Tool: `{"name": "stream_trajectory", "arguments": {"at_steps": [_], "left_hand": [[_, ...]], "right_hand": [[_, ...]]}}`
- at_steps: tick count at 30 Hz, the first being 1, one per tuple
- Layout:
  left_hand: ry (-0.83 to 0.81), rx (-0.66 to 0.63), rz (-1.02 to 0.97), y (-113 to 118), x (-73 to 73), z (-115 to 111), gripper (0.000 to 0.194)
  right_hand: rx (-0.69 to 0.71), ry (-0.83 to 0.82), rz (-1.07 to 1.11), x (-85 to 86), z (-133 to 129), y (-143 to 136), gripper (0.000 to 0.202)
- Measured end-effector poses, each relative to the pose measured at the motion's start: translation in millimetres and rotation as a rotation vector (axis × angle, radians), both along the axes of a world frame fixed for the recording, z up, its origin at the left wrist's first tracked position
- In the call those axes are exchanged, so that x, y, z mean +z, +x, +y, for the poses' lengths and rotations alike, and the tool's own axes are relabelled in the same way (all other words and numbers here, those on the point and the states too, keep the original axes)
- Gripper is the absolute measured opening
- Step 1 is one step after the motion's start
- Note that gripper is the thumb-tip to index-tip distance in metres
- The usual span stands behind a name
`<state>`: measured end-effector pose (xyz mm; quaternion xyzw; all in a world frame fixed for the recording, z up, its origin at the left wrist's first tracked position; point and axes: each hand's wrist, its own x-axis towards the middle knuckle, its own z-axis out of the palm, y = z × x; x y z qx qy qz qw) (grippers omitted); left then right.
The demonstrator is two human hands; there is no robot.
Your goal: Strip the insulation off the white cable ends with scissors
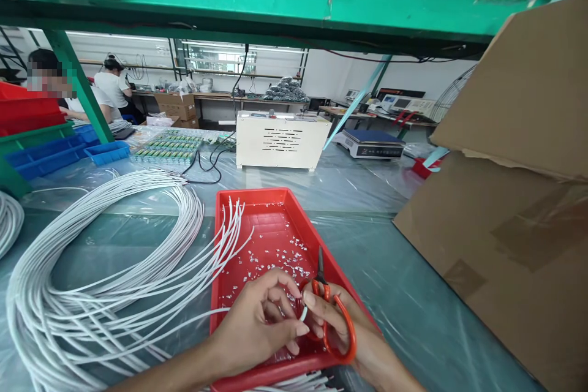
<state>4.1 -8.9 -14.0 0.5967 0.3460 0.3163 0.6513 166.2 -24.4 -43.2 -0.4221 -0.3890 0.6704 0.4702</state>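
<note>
One thin white cable (304, 313) sits pinched in the left hand (257, 318) above the red rectangular plastic tray (260, 226); the right hand (333, 317) grips orange-handled metal scissors (320, 280). Looped white cables (108, 199) overhang the tray's left edge; greenish tabletop (404, 300) separates its right edge from a brown cardboard box (509, 269).

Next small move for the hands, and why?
Probably work the tip of the white cable by finger rather than snip: it sits between the left hand and the right hand, over the red tray, while the blades of the scissors in the right hand point away from it.
</note>
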Motion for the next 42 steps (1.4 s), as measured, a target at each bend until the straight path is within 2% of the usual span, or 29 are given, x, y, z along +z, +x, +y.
{"name": "stream_trajectory", "arguments": {"at_steps": [6, 11, 16, 19, 24, 28, 30, 35, 42], "left_hand": [[0.009, -0.015, -0.023, -2, -2.5, 0, 0.022], [0.046, 0.017, -0.003, 1, -1.0, -1, 0.02], [0.121, 0.138, 0.067, 2, -5.1, -2, 0.019], [0.26, 0.129, 0.147, 0, -8.0, -4, 0.018], [0.655, -0.001, 0.254, -6, -2.6, 1, 0.023], [0.802, -0.084, 0.391, -10, 4.9, 6, 0.029], [0.803, -0.1, 0.429, -11, 8.4, 6, 0.031], [0.712, -0.123, 0.34, -11, 14.9, 6, 0.036], [0.633, -0.095, 0.348, -11, 13.1, 8, 0.04]], "right_hand": [[-0.068, 0.129, -0.168, -0.3, 0, -5, 0.03], [-0.188, 0.241, -0.278, 3.9, -5, -9, 0.038], [-0.219, 0.325, -0.384, 3.5, -8, -11, 0.02], [-0.275, 0.343, -0.394, 1.0, -8, -14, 0.012], [-0.353, 0.3, -0.265, 4.6, -13, -24, 0.01], [-0.351, 0.323, -0.284, 10.4, -15, -26, 0.015], [-0.338, 0.344, -0.306, 11.4, -14, -25, 0.016], [-0.328, 0.402, -0.369, 9.5, -13, -23, 0.015], [-0.37, 0.409, -0.379, 7.3, -13, -27, 0.02]]}}
